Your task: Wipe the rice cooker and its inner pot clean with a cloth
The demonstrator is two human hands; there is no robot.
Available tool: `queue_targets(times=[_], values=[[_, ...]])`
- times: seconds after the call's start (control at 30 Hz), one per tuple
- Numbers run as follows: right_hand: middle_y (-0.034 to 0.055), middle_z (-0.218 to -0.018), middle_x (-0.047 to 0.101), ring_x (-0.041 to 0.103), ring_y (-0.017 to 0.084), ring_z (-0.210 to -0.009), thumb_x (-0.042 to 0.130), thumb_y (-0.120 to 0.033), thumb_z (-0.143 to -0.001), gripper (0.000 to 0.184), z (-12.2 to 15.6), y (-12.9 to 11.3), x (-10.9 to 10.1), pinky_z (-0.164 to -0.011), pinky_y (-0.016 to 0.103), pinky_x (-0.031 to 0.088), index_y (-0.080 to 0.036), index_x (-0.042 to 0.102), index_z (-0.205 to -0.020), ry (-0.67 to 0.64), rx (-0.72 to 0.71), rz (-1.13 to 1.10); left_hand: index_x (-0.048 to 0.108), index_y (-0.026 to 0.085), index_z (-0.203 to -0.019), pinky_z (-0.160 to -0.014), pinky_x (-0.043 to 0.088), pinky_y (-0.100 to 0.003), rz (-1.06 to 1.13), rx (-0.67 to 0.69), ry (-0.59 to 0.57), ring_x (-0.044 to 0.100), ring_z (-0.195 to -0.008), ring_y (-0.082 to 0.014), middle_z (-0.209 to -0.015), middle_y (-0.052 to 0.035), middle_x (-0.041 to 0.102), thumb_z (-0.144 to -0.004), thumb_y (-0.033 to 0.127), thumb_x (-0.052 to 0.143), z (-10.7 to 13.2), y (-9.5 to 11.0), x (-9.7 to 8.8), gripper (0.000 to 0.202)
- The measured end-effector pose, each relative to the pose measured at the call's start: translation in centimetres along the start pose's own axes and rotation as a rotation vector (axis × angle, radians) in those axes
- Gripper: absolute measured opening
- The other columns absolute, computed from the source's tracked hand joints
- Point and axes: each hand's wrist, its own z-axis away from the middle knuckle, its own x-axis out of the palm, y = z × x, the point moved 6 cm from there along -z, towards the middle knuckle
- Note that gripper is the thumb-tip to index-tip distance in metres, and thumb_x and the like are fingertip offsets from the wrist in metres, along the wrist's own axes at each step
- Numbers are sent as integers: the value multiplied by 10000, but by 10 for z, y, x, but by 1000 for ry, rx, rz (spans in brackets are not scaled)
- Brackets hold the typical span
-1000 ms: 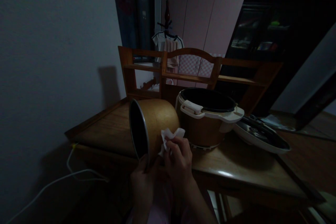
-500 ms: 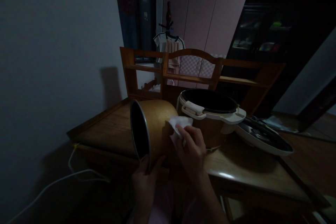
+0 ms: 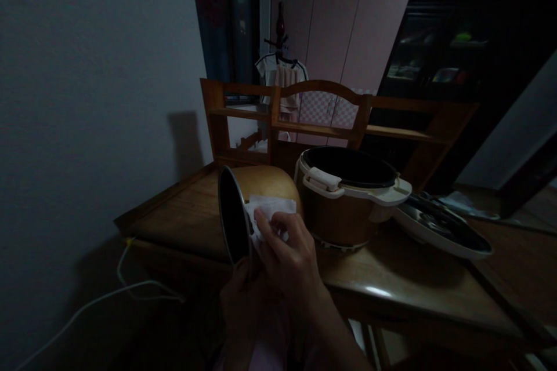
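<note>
A gold-coloured inner pot [image 3: 265,179] with a dark inside lies tipped on its side at the table's near edge, its mouth facing left. My left hand [image 3: 241,295] grips its lower rim. In my right hand [image 3: 289,246] is a white tissue [image 3: 272,206], pressed against the pot's outer wall close to the rim. Just right of the pot stands the rice cooker body [image 3: 343,214], lidless, with a white handle and a dark opening.
The cooker's detached lid [image 3: 439,229] rests at the table's right side. A wooden shelf rack [image 3: 319,127] runs along the back of the wooden table [image 3: 418,284]. A white cable [image 3: 91,301] hangs at the left, beside the wall.
My right hand has slid the tissue leftwards along the pot's side, from near its base to near its rim. My left hand keeps its hold on the rim.
</note>
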Motion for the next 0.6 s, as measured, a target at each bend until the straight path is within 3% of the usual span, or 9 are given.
queue_targets(times=[0.2, 0.43, 0.6], values=[[87, -1039, 567, 542, 189, -887, 551, -153, -956, 479, 18, 13, -1, -757, 329, 520, -257, 487, -1420, 23, 47, 16, 751, 187, -855, -726, 548, -305, 14, 49, -30, 688, -820, -241, -879, -64, 758, -697, 475, 710, 2, 12, 6, 330], [86, -1051, 538, 541, 186, -904, 567, -160, -956, 480, 33, 28, -2, -777, 330, 520, -279, 497, -1416, 37, 122, 1, 735, 192, -916, -775, 511, -275, -9, 100, -39, 688, -889, -226, -988, -53, 744, -749, 484, 704, 5, 25, 10, 338], [84, -1087, 531, 541, 200, -962, 542, -160, -956, 473, 46, 54, -4, -828, 355, 509, -306, 507, -1405, 86, 240, 55, 732, 211, -925, -870, 492, -276, -2, 76, -51, 673, -984, -223, -1036, -32, 737, -750, 493, 728, 6, 25, 10, 333]])
